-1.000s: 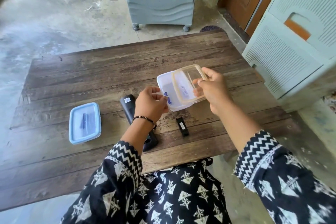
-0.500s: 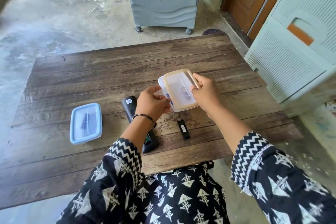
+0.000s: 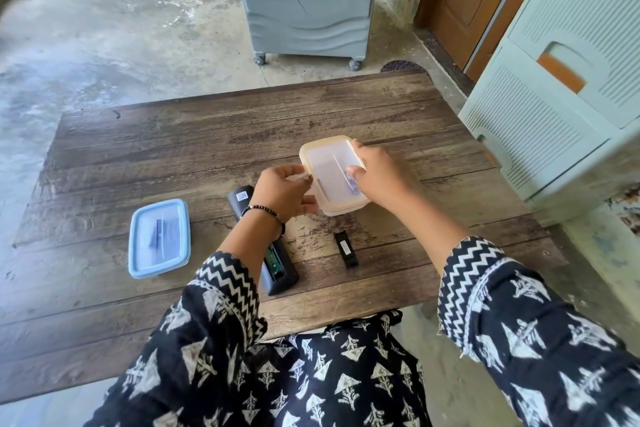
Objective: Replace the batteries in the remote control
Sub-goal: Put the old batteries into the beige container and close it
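Note:
A small clear box with a beige-rimmed lid (image 3: 329,170) sits at the middle of the wooden table (image 3: 173,149), its lid lying flat on top. My right hand (image 3: 377,177) presses on the lid's right side, thumb on top. My left hand (image 3: 284,192) grips the box's left side. A battery shows dimly through the lid. The black remote control (image 3: 277,270) lies face down under my left wrist, its battery bay uncovered. Its black battery cover (image 3: 346,249) lies to the right of it.
A blue-lidded box (image 3: 159,237) holding dark batteries rests at the table's left. Beyond the table stand a grey air cooler on wheels (image 3: 306,0) and a pale plastic drawer cabinet (image 3: 561,90) at the right. My patterned lap is below the near edge.
The lid, held tilted up off the box by my right hand a second ago, has come down flat onto the box. Both hands now close around it.

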A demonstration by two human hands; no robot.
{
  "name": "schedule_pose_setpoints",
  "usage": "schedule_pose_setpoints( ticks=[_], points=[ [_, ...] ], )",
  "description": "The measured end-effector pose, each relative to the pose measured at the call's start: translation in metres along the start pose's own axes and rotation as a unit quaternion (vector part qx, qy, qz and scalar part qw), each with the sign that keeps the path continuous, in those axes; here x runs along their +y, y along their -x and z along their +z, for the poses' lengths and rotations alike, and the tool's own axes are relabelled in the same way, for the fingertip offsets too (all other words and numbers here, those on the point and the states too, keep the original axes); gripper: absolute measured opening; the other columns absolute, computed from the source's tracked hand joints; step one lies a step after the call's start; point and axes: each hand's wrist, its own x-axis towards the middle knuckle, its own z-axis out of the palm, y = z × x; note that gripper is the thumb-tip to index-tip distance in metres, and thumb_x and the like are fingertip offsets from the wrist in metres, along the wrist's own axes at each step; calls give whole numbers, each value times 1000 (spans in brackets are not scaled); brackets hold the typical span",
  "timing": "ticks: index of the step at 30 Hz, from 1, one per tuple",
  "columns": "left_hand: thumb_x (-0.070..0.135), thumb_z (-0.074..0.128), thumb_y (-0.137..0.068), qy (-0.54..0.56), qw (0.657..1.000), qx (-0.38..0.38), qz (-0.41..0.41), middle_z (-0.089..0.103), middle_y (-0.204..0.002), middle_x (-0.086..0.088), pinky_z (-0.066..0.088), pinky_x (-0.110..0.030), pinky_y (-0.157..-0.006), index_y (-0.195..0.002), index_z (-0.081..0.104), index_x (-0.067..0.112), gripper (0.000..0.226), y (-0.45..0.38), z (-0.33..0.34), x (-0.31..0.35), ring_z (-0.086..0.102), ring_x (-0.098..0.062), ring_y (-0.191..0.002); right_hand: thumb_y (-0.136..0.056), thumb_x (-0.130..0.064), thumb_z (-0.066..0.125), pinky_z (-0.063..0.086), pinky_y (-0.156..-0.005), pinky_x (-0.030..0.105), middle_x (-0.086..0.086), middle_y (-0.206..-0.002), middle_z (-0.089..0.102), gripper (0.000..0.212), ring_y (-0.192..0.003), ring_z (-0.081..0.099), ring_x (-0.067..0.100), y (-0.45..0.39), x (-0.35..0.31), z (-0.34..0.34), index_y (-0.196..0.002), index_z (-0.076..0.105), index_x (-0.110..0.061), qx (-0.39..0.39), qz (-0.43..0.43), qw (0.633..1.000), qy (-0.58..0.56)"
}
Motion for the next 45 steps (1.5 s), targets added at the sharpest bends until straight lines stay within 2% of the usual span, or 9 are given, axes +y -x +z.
schedule_pose_setpoints(
  ticks=[2, 4, 7, 14, 21, 30, 38, 42, 45],
  points=[
    [5, 60, -86, -51, 999, -8, 13, 61, -84, -14, 59, -28, -56, -130, 43, -2, 48, 1, 1, 0, 62, -22, -66, -96, -31, 43, 46, -80, 34, 16, -123, 60, 53, -107, 57, 33, 3, -2, 2, -145, 28, -17, -3, -12, 999, 45],
    [3, 62, -84, -89, 996, -14, 19, 58, -81, -13, 60, -33, -63, -133, 40, 0, 54, 2, 2, 1, 62, -25, -72, -98, -31, 38, 40, -56, 25, 14, -96, 64, 52, -77, 61, 26, 8, -5, 4, -145, 25, -15, 3, -17, 997, 77],
    [2, 63, -83, -145, 988, 1, 47, 57, -74, -6, 58, -45, -75, -138, 33, 10, 63, 2, 3, 4, 65, -28, -79, -99, -30, 35, 24, -39, 20, 2, -65, 47, 51, -46, 39, 9, 12, -7, 6, -145, 23, -12, 29, -18, 994, 103],
    [16, 63, -84, -376, 922, -10, 90, 65, -114, -16, 56, -42, -81, -147, 19, 17, 77, -3, 2, 10, 67, -29, -88, -99, -26, 33, 26, -39, 21, 8, -77, 57, 49, -54, 50, 17, 13, -3, 21, -144, 24, -8, 63, -31, 993, 98],
    [25, 67, -82, -442, 891, -25, 103, 65, -100, -9, 49, -33, -80, -140, 35, 12, 67, -4, -3, 16, 61, -26, -89, -98, -22, 36, 24, -38, 20, 10, -74, 64, 45, -53, 49, 18, 12, 3, 18, -140, 33, -5, 72, -58, 993, 80],
    [21, 60, -87, -365, 926, -38, 85, 70, -80, -5, 51, -29, -74, -147, 17, 21, 74, -8, -6, 2, 59, -12, -64, -99, -19, 31, 17, -37, 17, 16, -80, 69, 32, -52, 44, 20, 9, 8, 32, -129, 41, -11, 91, -43, 994, -36],
    [13, 55, -90, -214, 974, -54, 40, 64, -72, -6, 58, -45, -74, -147, 3, 31, 80, 7, 0, -3, 69, -27, -78, -99, -29, 29, 28, -41, 23, 9, -86, 65, 39, -57, 51, 23, 7, 10, 30, -138, 27, -23, 24, -12, 998, -50],
    [5, 58, -87, -98, 991, -43, 81, 53, -84, -15, 57, -46, -78, -147, 14, 30, 78, 16, 9, -4, 63, -19, -68, -93, -17, 44, 48, -50, 33, 3, -89, 65, 38, -60, 57, 20, 10, 27, 22, -129, 48, -29, 15, 44, 980, -196],
    [2, 56, -87, -42, 994, -43, 97, 48, -73, -6, 55, -47, -82, -147, 19, 22, 73, 4, 30, 7, 59, -17, -66, -90, -4, 49, 54, -50, 33, 3, -104, 64, 38, -62, 62, 20, 3, 45, 9, -119, 59, -26, 35, 68, 947, -313]
  ],
)
